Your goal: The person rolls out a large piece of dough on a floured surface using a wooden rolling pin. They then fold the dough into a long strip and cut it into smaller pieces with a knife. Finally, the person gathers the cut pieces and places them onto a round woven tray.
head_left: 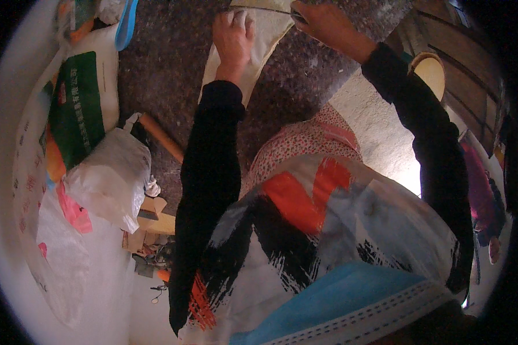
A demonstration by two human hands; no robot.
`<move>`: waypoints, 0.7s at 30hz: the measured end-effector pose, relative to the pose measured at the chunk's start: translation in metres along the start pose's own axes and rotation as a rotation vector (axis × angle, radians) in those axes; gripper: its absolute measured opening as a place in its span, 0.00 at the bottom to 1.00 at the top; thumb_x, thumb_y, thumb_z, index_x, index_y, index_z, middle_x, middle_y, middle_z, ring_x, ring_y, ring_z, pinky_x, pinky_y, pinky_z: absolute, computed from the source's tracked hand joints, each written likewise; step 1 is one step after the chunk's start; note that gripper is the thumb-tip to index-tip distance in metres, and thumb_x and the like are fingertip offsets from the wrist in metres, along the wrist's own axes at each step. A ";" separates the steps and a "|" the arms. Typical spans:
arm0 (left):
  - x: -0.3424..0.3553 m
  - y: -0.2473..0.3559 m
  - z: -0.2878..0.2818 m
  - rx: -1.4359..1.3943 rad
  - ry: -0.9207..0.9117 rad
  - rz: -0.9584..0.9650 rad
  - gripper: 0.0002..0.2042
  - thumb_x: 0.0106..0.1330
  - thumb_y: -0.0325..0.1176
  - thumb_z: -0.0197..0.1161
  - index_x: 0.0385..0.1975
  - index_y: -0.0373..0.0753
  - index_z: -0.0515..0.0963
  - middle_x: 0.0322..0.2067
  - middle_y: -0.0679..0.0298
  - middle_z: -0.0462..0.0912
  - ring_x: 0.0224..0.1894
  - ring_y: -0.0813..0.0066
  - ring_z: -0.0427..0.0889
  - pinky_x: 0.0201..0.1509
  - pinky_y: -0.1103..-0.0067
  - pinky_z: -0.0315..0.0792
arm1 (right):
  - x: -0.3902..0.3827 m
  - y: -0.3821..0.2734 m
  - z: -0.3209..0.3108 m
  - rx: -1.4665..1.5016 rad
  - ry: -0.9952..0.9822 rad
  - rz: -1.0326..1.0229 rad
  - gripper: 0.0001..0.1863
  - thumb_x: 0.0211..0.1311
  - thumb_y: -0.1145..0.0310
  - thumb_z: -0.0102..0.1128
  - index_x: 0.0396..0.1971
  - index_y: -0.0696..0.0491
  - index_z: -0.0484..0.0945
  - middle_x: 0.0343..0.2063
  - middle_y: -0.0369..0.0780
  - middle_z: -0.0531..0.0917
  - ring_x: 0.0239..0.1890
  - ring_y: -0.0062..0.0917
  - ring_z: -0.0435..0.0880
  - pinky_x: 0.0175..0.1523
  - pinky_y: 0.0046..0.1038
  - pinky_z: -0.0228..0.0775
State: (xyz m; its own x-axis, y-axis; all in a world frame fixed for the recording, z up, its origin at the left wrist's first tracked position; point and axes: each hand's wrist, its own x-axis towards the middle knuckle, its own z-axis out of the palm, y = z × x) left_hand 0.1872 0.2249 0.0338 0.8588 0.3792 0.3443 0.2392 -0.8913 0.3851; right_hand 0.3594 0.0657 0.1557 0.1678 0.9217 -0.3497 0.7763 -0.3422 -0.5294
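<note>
A pale, flat piece of material (pixel 259 43) lies on the dark speckled desk (pixel 172 63) at the top centre of the frame, its long edge running down toward the left forearm.

The left hand (pixel 233 35) rests flat on this piece, fingers spread and released, pressing it against the desk surface. The right hand (pixel 322 20), just right of it at the top edge, is clenched around a thin dark tool (pixel 296 16); the kind of tool cannot be told. Its tip meets the upper edge of the pale piece. Both forearms wear black sleeves (pixel 210 172).

Left of the pale piece, a wooden handle (pixel 161 138) lies slanted on the desk. Beside it, at centre left, sits a white plastic bag (pixel 112 178), and above that a large sack printed in green and white (pixel 80 103). Small wood blocks (pixel 155 218) lie below the bag.

At the upper right, a round pale disc (pixel 430 72) stands near the right sleeve. The lower frame is filled by a white garment with orange and black marks (pixel 305 230).
</note>
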 end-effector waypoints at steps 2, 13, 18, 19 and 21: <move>-0.004 0.004 0.004 -0.012 0.048 -0.017 0.15 0.53 0.37 0.66 0.39 0.39 0.78 0.39 0.56 0.74 0.43 0.53 0.71 0.47 0.63 0.69 | 0.001 0.005 0.004 -0.065 -0.041 0.028 0.10 0.65 0.65 0.51 0.39 0.56 0.68 0.23 0.45 0.71 0.22 0.39 0.72 0.27 0.39 0.62; -0.005 0.006 0.003 0.042 -0.003 -0.064 0.15 0.55 0.40 0.65 0.39 0.40 0.77 0.39 0.56 0.73 0.43 0.54 0.71 0.47 0.64 0.68 | 0.035 -0.010 0.027 0.019 -0.115 0.096 0.19 0.71 0.62 0.43 0.55 0.59 0.64 0.27 0.46 0.71 0.27 0.34 0.69 0.32 0.39 0.61; -0.013 0.001 0.001 0.005 0.036 -0.094 0.16 0.55 0.41 0.65 0.40 0.41 0.77 0.41 0.56 0.73 0.45 0.56 0.71 0.48 0.64 0.68 | -0.001 0.039 0.031 0.142 0.019 0.092 0.19 0.71 0.62 0.43 0.55 0.58 0.64 0.30 0.46 0.72 0.28 0.36 0.69 0.36 0.39 0.62; -0.014 0.001 0.001 0.026 0.037 -0.092 0.15 0.56 0.40 0.65 0.41 0.41 0.77 0.41 0.56 0.73 0.45 0.56 0.71 0.49 0.63 0.68 | 0.000 0.048 0.031 0.112 0.038 0.144 0.19 0.71 0.61 0.44 0.54 0.58 0.64 0.32 0.46 0.72 0.28 0.37 0.70 0.37 0.39 0.63; -0.011 0.004 0.000 0.033 0.044 -0.077 0.15 0.56 0.39 0.64 0.41 0.42 0.76 0.42 0.56 0.73 0.44 0.56 0.71 0.49 0.64 0.67 | 0.002 0.064 0.034 0.069 0.078 0.261 0.19 0.70 0.60 0.45 0.53 0.58 0.65 0.35 0.47 0.73 0.29 0.38 0.71 0.38 0.40 0.64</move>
State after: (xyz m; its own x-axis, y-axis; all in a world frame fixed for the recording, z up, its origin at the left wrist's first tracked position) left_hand 0.1790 0.2171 0.0311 0.8169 0.4570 0.3518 0.3195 -0.8664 0.3837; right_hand 0.3886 0.0393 0.0954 0.4049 0.8113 -0.4218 0.6578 -0.5789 -0.4819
